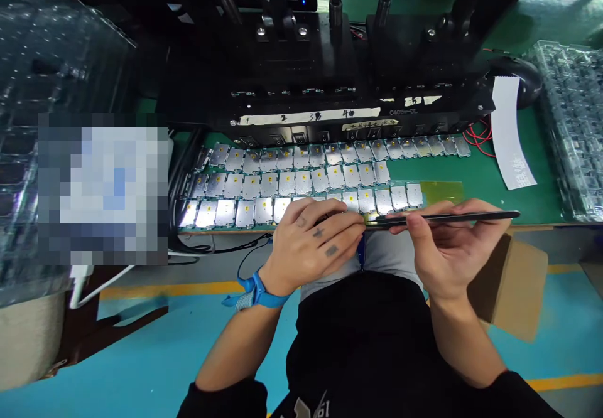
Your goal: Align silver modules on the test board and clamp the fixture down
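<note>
My right hand (450,248) grips a pair of black tweezers (490,216) between thumb and fingers, their tips pointing left. Those tips meet a small yellowish piece (371,218) beside the fingertips of my left hand (313,239). My left hand is bent with its fingers pressed together at the table's front edge; what it holds is hidden under the fingers. Behind the hands lie rows of small circuit boards with silver shields (287,182), many with a yellow dot. A flat amber film (443,191) rests at the right end of the front row.
A black test fixture (301,101) with switches and handwritten labels stands behind the boards. Clear plastic trays (577,123) are stacked at right, more trays (61,60) at left. A paper strip (511,132) lies near red wires. Below right is a cardboard box (516,289).
</note>
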